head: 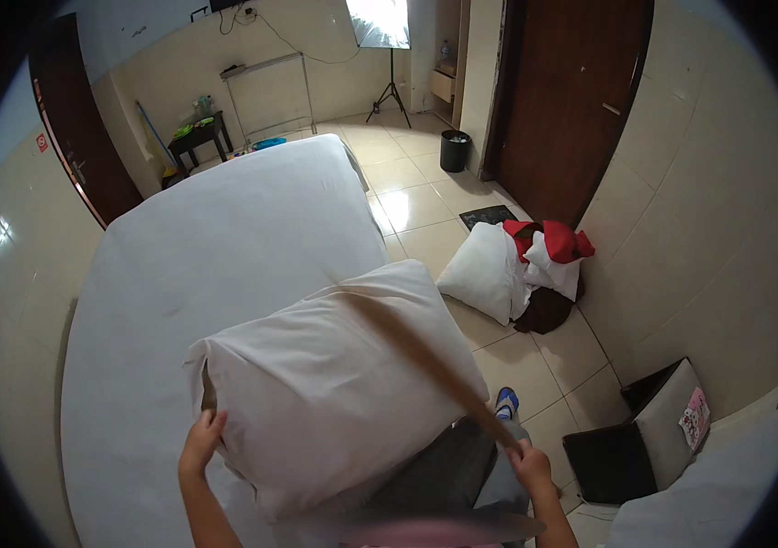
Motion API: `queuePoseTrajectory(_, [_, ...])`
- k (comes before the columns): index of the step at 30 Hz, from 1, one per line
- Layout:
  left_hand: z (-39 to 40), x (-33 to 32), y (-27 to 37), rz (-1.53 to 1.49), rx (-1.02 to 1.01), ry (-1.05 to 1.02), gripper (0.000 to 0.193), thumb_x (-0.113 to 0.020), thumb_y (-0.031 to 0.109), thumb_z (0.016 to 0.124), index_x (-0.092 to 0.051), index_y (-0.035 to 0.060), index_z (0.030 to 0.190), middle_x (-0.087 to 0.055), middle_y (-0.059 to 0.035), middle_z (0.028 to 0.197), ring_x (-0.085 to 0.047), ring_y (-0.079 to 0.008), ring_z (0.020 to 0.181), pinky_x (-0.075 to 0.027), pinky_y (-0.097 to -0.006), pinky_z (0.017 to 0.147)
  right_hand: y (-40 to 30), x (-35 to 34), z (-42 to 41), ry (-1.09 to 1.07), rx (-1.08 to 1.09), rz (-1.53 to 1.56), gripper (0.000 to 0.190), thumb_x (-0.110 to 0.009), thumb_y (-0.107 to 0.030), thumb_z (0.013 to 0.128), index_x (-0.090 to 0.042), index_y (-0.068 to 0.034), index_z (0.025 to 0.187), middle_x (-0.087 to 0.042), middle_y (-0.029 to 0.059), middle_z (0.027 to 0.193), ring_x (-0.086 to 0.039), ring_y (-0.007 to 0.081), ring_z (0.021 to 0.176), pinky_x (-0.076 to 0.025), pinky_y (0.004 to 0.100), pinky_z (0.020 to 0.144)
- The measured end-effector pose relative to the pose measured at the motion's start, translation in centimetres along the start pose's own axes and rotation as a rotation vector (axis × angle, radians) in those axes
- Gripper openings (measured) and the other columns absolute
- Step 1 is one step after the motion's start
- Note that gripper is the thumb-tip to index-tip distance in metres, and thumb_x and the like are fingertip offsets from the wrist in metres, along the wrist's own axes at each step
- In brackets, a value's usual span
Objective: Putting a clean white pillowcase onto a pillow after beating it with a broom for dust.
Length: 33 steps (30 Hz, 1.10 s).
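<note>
My left hand (205, 433) grips the open edge of a white pillowcase at its left end. The pillow (341, 390) in the white case lies at the near right part of the bed, partly over my leg. My right hand (531, 467) is closed around the lower end of a brown stick (430, 363), which slants up and left over the pillow. The stick's far part is blurred, so I cannot tell whether it touches the case. Beneath and beyond the pillow is the mattress (224, 240) with a white sheet.
Pillows (481, 274) and red and brown cloths (563, 241) are heaped on the tiled floor to the right. A black bin (455, 151) and a tripod light (392, 89) stand beyond. A chair-like dark and grey object (666, 425) is at the lower right.
</note>
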<state>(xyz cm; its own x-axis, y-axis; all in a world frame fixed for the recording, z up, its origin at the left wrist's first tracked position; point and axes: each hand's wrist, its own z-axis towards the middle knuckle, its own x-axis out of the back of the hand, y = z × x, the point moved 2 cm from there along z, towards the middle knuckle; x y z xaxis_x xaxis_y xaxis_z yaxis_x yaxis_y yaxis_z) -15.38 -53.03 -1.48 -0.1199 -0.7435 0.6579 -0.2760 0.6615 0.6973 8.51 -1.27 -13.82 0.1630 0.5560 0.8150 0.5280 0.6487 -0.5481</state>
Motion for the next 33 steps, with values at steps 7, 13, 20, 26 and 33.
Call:
queuePoseTrajectory(7, [0.0,-1.1,-3.5,-1.212,-0.224,0.138,0.03,-0.054,0.02,0.086,-0.049,0.0027,0.111,-0.054,-0.0087,0.11,-0.05,-0.0195,0.102,-0.037,-0.0324,0.091,3.5,0.5,-2.9,0.173,-0.1,0.228,0.038,-0.053,-0.041,0.084,-0.054,-0.003,0.088,-0.059,0.0213,0.073,-0.059,0.04,0.072,-0.044,0.045,0.062])
queuePoseTrajectory(13, [-2.9,2.1,-11.4,-0.73,0.07,-0.237,0.036,-0.061,0.018,0.079,-0.051,0.0027,0.111,-0.058,-0.0072,0.104,-0.056,-0.0218,0.093,-0.044,-0.0373,0.086,7.5,1.3,-5.7,0.083,-0.083,-0.101,0.035,-0.05,-0.034,0.086,-0.055,0.0,0.084,-0.058,0.0213,0.07,-0.059,0.0388,0.069,-0.044,0.0415,0.06])
queuePoseTrajectory(20, [3.0,2.5,-14.5,-0.829,0.206,-0.46,0.043,-0.048,0.042,0.081,-0.053,0.0098,0.109,-0.061,-0.0022,0.094,-0.058,-0.0192,0.083,-0.045,-0.0386,0.081,-1.7,2.4,-0.4,0.286,-0.113,0.187,0.032,-0.053,-0.032,0.086,-0.055,0.0,0.086,-0.059,0.0206,0.071,-0.061,0.0369,0.071,-0.045,0.0391,0.06])
queuePoseTrajectory(26, [9.8,0.8,-5.3,-0.739,0.282,-0.019,0.042,-0.054,0.039,0.085,-0.052,0.0055,0.111,-0.059,-0.0087,0.1,-0.058,-0.0222,0.087,-0.044,-0.0395,0.082,-8.0,6.0,8.0,-0.076,0.067,-0.31,0.04,-0.05,-0.044,0.083,-0.058,-0.005,0.089,-0.062,0.0202,0.08,-0.06,0.0374,0.077,-0.046,0.0468,0.068])
queuePoseTrajectory(33, [13.5,5.3,-2.6,-0.8,-0.265,0.331,0.027,-0.05,0.009,0.087,-0.052,0.0067,0.113,-0.056,-0.0074,0.107,-0.051,-0.014,0.093,-0.043,-0.028,0.082,-7.9,14.4,9.1,0.145,-0.055,-0.147,0.038,-0.052,-0.038,0.084,-0.058,-0.001,0.089,-0.061,0.0218,0.085,-0.059,0.0376,0.08,-0.046,0.0455,0.071])
